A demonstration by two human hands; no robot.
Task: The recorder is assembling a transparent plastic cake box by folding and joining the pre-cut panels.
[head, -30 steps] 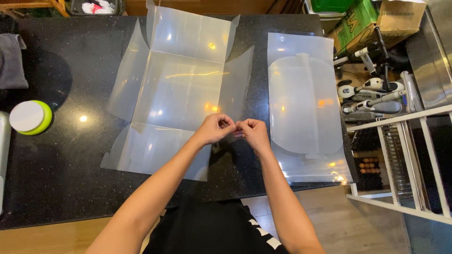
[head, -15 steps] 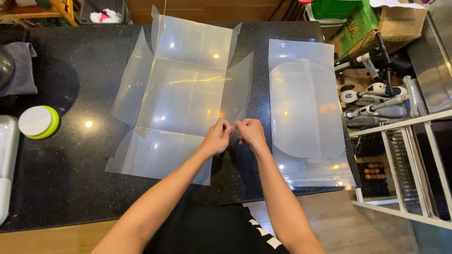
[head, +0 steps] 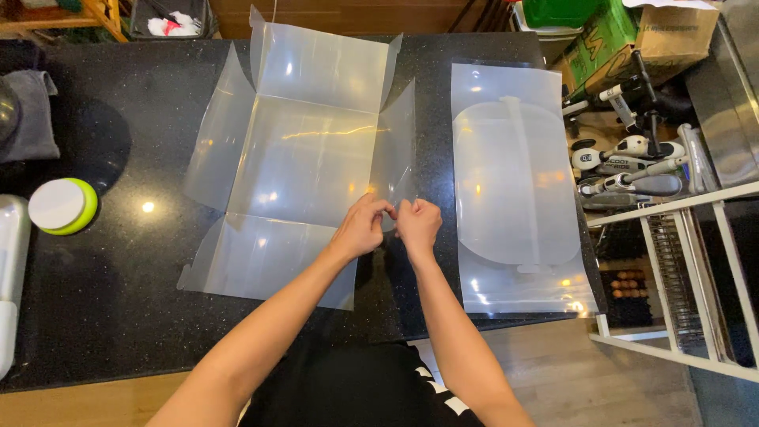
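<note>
A translucent plastic sheet with fold lines and side flaps lies unfolded on the black countertop. My left hand and my right hand meet at the sheet's lower right corner, both pinching a small flap there. The fingertips touch each other over the flap. A second translucent sheet, with a rounded shape beneath or within it, lies flat to the right, untouched.
A round white and green lid sits at the left, with a grey cloth behind it. A white object lies at the left edge. Right of the counter stand a white metal rack, toy scooters and cardboard boxes.
The view has shifted slightly. Both hands stay together at the same corner flap of the sheet, their fingers working it a little; the sheets have not moved.
</note>
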